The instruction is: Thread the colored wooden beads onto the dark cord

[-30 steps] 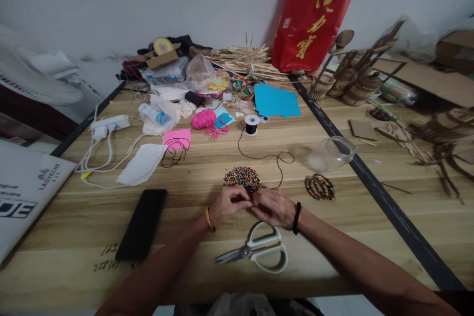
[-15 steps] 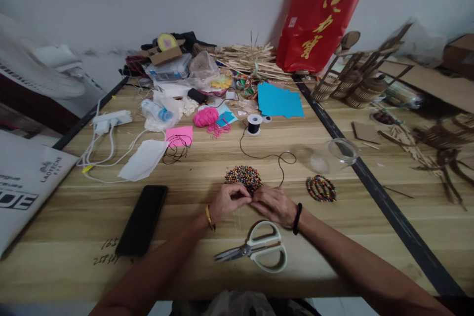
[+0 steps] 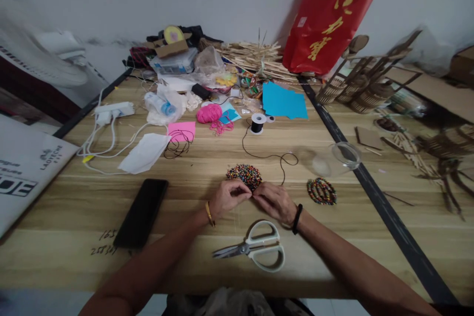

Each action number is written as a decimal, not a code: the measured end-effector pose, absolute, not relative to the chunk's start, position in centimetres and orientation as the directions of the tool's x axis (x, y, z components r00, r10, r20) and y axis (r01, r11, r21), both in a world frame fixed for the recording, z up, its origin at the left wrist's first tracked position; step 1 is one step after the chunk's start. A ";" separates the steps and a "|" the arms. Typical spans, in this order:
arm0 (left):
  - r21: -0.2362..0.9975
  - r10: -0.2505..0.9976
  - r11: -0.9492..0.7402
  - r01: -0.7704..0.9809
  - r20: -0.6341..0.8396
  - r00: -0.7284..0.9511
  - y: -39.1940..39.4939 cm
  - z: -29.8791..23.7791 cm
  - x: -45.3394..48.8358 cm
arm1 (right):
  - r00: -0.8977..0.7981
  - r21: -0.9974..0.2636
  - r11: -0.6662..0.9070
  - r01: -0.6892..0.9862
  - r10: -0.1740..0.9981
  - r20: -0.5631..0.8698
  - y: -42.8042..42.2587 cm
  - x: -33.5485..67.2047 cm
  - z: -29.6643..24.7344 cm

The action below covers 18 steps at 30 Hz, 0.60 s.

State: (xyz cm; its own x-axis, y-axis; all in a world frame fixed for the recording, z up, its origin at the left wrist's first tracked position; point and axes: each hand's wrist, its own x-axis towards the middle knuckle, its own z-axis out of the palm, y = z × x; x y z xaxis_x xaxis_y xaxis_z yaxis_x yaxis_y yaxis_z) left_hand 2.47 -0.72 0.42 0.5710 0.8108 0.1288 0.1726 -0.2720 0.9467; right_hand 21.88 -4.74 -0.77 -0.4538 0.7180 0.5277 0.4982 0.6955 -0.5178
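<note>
My left hand [image 3: 230, 198], a gold bangle at its wrist, is closed in a pinch just in front of a heap of small multicoloured beads [image 3: 244, 175]. Its fingertips meet those of my right hand [image 3: 277, 202], which is closed as well and wears a dark band. Thin black cord [image 3: 284, 170] runs from a spool [image 3: 257, 123] and disappears behind my right hand. What lies between the fingertips is too small to make out. Nearer to me lie scissors with pale handles [image 3: 255, 247], blades apart. Coiled strings of beads [image 3: 321, 191] rest to the right.
A black phone [image 3: 142, 213] lies left. Behind are pink yarn [image 3: 209, 113], blue sheets [image 3: 284, 101], a white paper [image 3: 144, 153] and a power strip [image 3: 115, 109]. A clear container [image 3: 340, 158] stands right, near bamboo baskets [image 3: 370, 94]. A red bag [image 3: 333, 19] leans on the wall.
The camera view has shifted slightly. Both hands stay pinched together by the bead heap, with a small change in the fingers. Nothing else has visibly moved.
</note>
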 end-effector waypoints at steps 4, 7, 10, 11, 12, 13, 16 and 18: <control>0.926 0.830 -0.298 0.233 0.130 0.542 -0.8 0.3 2.5 | -0.358 -0.641 0.632 0.435 0.775 0.522 -4.5 21.8 -0.2; 0.878 0.814 -0.371 0.302 0.152 0.560 -0.8 0.1 2.6 | -0.301 -0.690 0.593 0.415 0.806 0.510 -4.3 21.6 0.3; 0.806 0.768 -0.474 0.355 0.182 0.614 -0.9 -0.1 2.6 | -0.263 -0.711 0.563 0.422 0.826 0.498 -4.2 21.5 0.4; 0.777 0.751 -0.509 0.371 0.190 0.632 -0.9 -0.2 2.6 | -0.253 -0.713 0.557 0.425 0.830 0.498 -4.1 21.5 0.4; 0.749 0.735 -0.540 0.385 0.196 0.649 -0.9 -0.2 2.6 | -0.246 -0.715 0.554 0.425 0.832 0.498 -4.1 21.5 0.3; 0.723 0.721 -0.565 0.397 0.198 0.664 -1.0 -0.2 2.6 | -0.240 -0.717 0.552 0.426 0.833 0.499 -4.1 21.5 0.2; 0.673 0.699 -0.604 0.428 0.189 0.689 -1.1 -0.2 2.8 | -0.221 -0.719 0.545 0.433 0.837 0.501 -4.0 21.5 -0.1; 0.655 0.698 -0.608 0.450 0.170 0.696 -1.1 -0.1 3.0 | -0.200 -0.723 0.532 0.441 0.844 0.499 -4.0 21.5 -0.2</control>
State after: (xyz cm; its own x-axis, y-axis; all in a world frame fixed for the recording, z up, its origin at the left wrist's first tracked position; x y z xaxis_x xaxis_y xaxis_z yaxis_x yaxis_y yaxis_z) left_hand 2.96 -1.10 -0.15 0.6956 0.6980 0.1703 0.4496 -0.6078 0.6545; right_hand 21.51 -4.01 -0.16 -0.1995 0.8436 0.4985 0.4412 0.5316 -0.7230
